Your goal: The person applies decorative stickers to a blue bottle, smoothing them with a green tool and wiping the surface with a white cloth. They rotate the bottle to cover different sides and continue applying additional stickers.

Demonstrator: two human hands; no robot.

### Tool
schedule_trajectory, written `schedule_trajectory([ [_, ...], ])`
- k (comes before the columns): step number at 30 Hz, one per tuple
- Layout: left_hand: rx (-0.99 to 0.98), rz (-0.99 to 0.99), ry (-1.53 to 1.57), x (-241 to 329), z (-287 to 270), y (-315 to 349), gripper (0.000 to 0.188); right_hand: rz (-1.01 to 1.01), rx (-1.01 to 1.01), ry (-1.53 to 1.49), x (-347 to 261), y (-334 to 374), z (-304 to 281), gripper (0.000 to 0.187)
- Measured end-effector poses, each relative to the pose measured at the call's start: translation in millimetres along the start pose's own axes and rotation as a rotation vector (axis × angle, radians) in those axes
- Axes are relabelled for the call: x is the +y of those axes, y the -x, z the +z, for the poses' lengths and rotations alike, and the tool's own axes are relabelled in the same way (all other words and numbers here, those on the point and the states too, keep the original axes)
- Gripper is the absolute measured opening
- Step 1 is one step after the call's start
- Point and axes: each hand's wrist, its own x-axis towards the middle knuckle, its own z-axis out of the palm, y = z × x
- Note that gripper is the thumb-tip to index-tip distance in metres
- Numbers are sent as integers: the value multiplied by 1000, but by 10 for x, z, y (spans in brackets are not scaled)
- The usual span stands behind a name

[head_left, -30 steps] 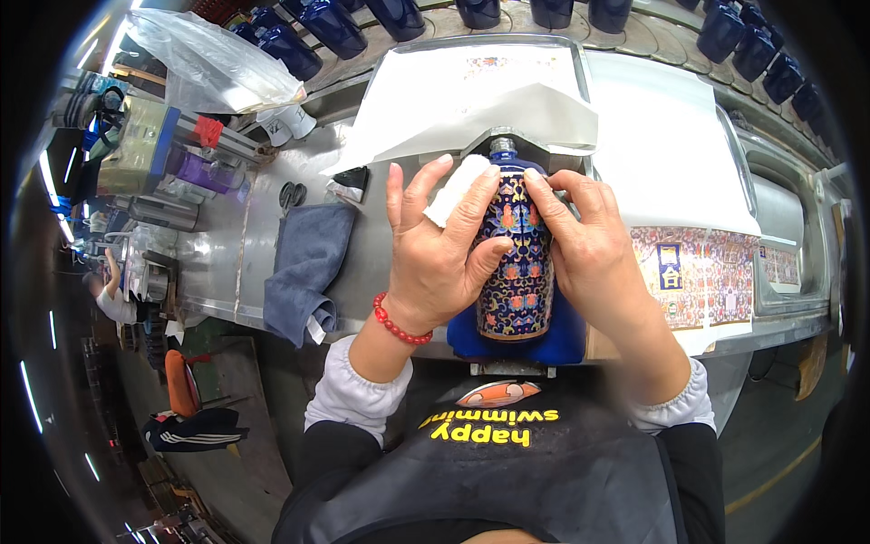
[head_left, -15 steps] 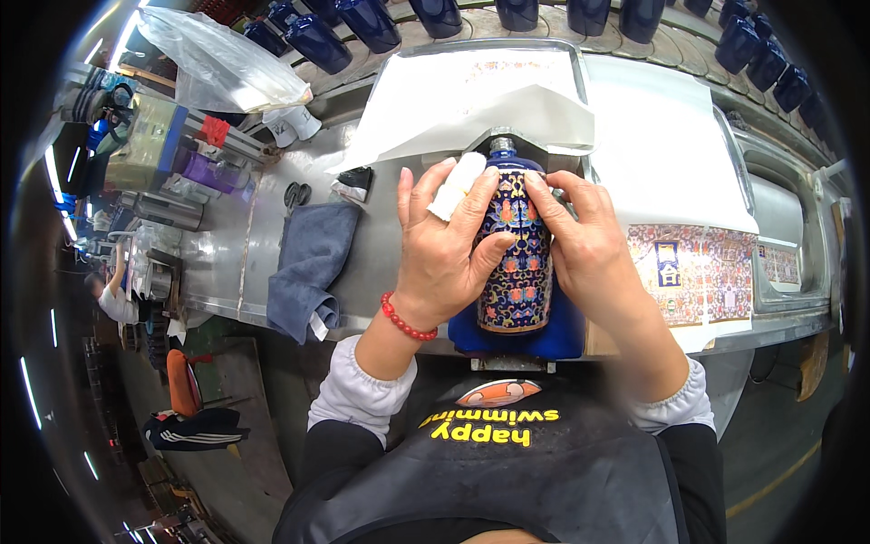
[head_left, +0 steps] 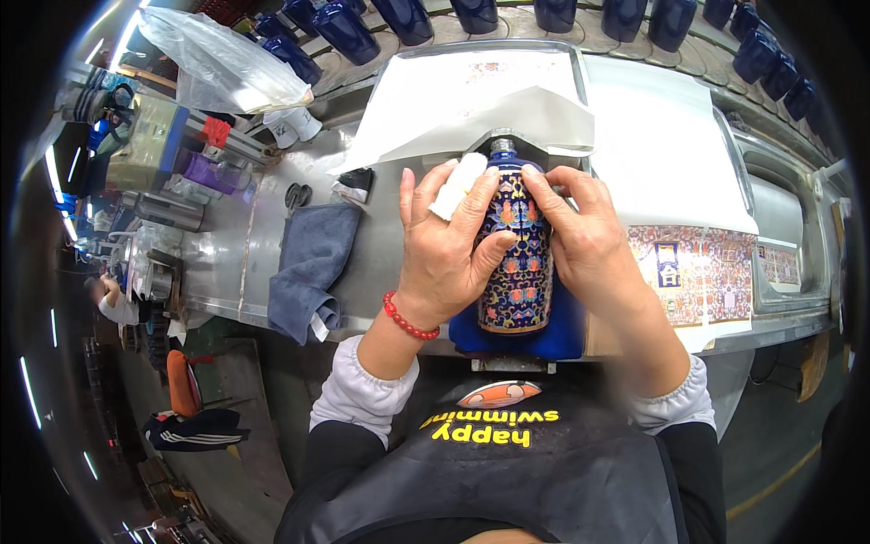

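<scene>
A dark blue bottle (head_left: 515, 272) with a colourful floral pattern lies with its neck pointing away from me. Its base end is over a blue pad (head_left: 564, 340), and its neck meets a grey metal holder (head_left: 494, 136). My left hand (head_left: 449, 240) grips the left side, with index finger and thumb on the patterned surface. A white roll-like wrap (head_left: 460, 186) runs along one of its fingers; whether worn or held, I cannot tell. From the right, my right hand (head_left: 584, 227) presses its fingers against the bottle's shoulder and side.
Patterned decal sheets (head_left: 698, 281) lie to the right, white paper (head_left: 435, 95) beyond the bottle. A grey-blue cloth (head_left: 313, 263) and black scissors (head_left: 297, 195) are on the metal table at left. Plain blue bottles (head_left: 555, 14) line a conveyor behind. Another person (head_left: 118, 304) works far left.
The blue bottles on the conveyor have moved to the right. My right index finger has shifted slightly toward the left on the bottle's shoulder. My left hand stays nearly in place.
</scene>
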Motion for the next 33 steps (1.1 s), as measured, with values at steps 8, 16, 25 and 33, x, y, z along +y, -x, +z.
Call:
schedule_trajectory([
  [8,-3,-11,34,-5,1,6,68,47,-10,-24,0,19,-14,66],
  [16,-42,10,145,-34,-25,115,91,30,-57,-10,1,105,-37,71],
  [25,-142,5,-52,173,-54,316,93,47,-106,-3,-142,312,-61,69],
  [33,-151,4,49,178,-85,253,94,20,-80,25,-141,301,-48,68],
])
